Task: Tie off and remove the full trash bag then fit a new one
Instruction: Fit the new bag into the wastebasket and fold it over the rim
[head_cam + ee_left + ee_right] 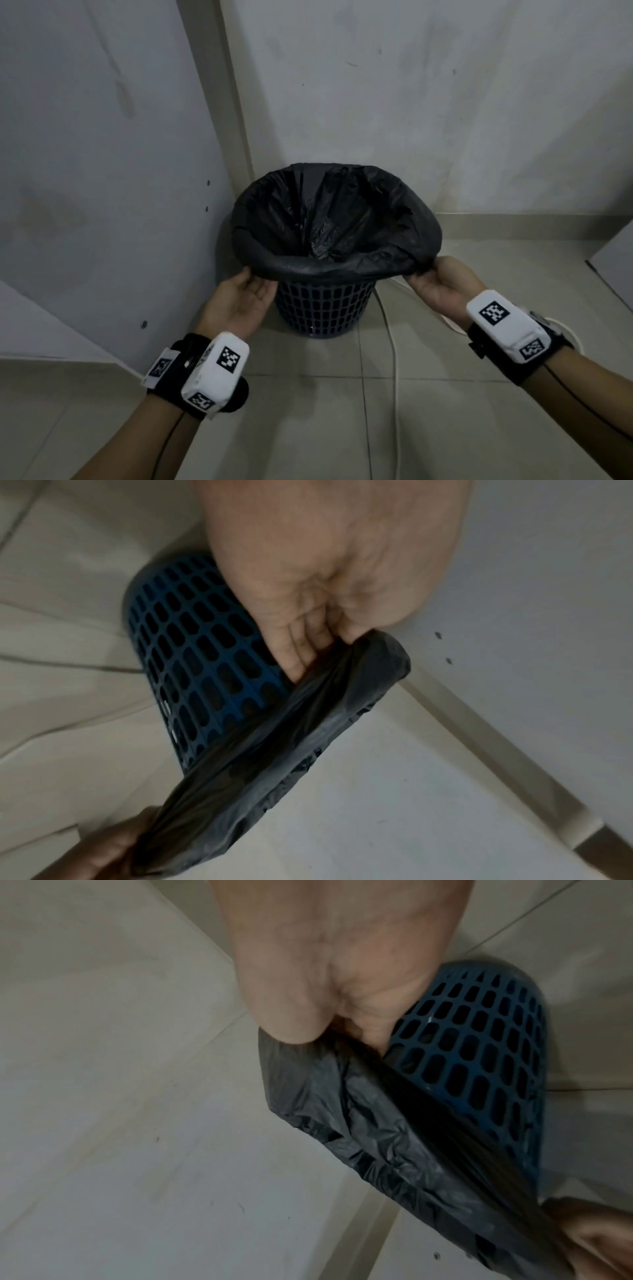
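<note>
Trash bag [329, 219], black and crinkled, lines the blue lattice bin [322, 308] at the centre of the head view, its mouth spread wide and its hem folded out over the rim. The left hand [239, 301] sits at the lower left of the rim, palm up, thumb on top of the hem and fingers [294, 653] tucked beneath it, so it is pinching the plastic. The right hand [442, 287] does the same at the lower right of the rim, clamping a stretched fold of the hem between thumb and curled fingers [373, 1034]. Between the two hands the near hem runs taut and stands slightly off the lattice wall.

Behind the bin, in the upper half of the frame, two walls [445, 102] meet in a corner, and the far rim stands near or against them; I cannot tell whether it touches. The left side of the bin is close to the left wall. Tiled floor [308, 428] lies open in the lower half of the frame, toward the person. A white cable [394, 359] runs along the floor from just right of the bin's base down to the bottom edge. A pale panel [613, 274] cuts in at the right edge, well apart from the bin.
</note>
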